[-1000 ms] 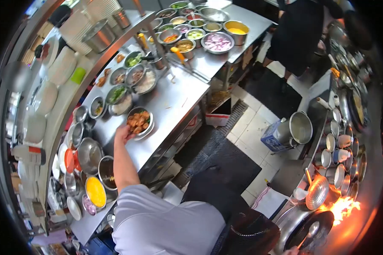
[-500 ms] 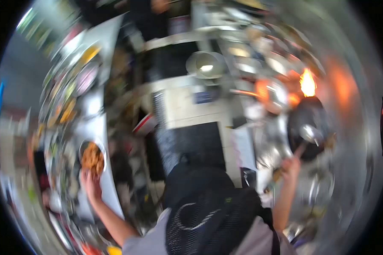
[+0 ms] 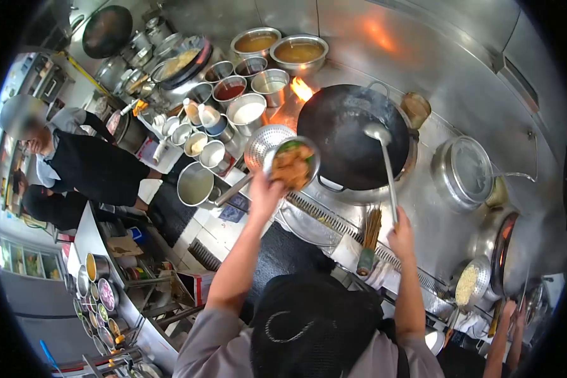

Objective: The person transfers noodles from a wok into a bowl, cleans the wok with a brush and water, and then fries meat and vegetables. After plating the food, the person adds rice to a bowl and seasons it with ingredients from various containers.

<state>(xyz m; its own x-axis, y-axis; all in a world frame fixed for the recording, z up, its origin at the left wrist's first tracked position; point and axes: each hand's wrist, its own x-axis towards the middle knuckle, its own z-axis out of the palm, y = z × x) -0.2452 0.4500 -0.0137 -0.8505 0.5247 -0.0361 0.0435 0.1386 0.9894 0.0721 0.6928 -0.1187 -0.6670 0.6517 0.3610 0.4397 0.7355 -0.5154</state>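
My left hand [image 3: 266,192] grips the edge of a small metal bowl [image 3: 317,159], tilted toward me. Orange-brown food pieces [image 3: 291,169] and a bit of green lie inside it. Under the bowl's left side a perforated strainer [image 3: 257,146] shows, its handle [image 3: 234,189] pointing down-left. My right hand [image 3: 400,236] is closed around the long handle of a metal ladle [image 3: 377,131]. The ladle's head rests in or just over a dark wok [image 3: 334,142], whose inside holds no food that I can make out. The bowl is beside the wok's left rim.
Flame [image 3: 302,89] rises at the wok's left. Metal pots of sauce [image 3: 230,88] crowd the far left. A bamboo brush [image 3: 370,239] lies at the stove's front edge, and a lidded pot [image 3: 463,170] stands right. Co-workers [image 3: 82,157] stand left; another person's hands [image 3: 513,312] are lower right.
The view has swung round to face the stove. My left hand has brought the bowl of food from the side counter to beside the wok. My right hand still holds the ladle.
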